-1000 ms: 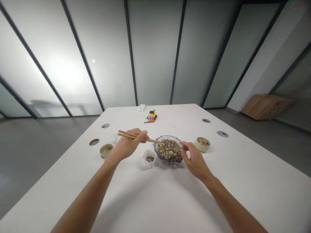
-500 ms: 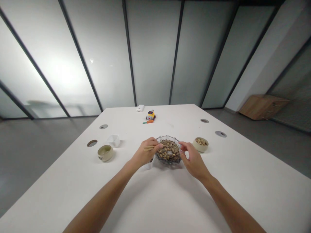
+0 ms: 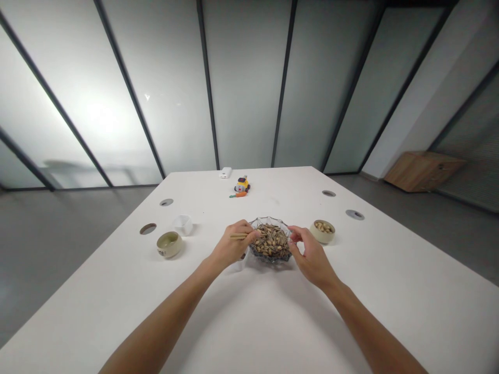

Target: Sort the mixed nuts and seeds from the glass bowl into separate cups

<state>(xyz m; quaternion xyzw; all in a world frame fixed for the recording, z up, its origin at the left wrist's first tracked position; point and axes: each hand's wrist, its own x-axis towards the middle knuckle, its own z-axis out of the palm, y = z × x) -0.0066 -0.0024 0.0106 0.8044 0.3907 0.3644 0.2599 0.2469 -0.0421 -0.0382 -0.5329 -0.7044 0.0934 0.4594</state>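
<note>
A scalloped clear glass bowl [image 3: 273, 260] full of striped seeds and nuts [image 3: 271, 243] sits on the table between my hands. My left hand [image 3: 234, 243] is closed at its left rim, with a thin tan wooden stick-like tool [image 3: 238, 236] in the fingers; whether it is one stick or a pair I cannot tell. At the right rim, my right hand [image 3: 310, 254] has thumb and fingers closed on the glass bowl. Right of that hand stands a cream cup [image 3: 323, 238] holding pistachio-like nuts. Partly hidden under my left hand is something clear with a dark spot.
On the left stand a greenish ceramic cup [image 3: 169, 245] and a clear plastic cup [image 3: 183, 225]. Farther back are a yellow toy vehicle [image 3: 242, 184], an orange carrot-shaped piece [image 3: 238, 195] and a white box [image 3: 225, 173]. Round cable holes mark both sides of the white table [image 3: 249, 322].
Both hands stay at the bowl's rim with almost no movement. The view has shifted very slightly.
</note>
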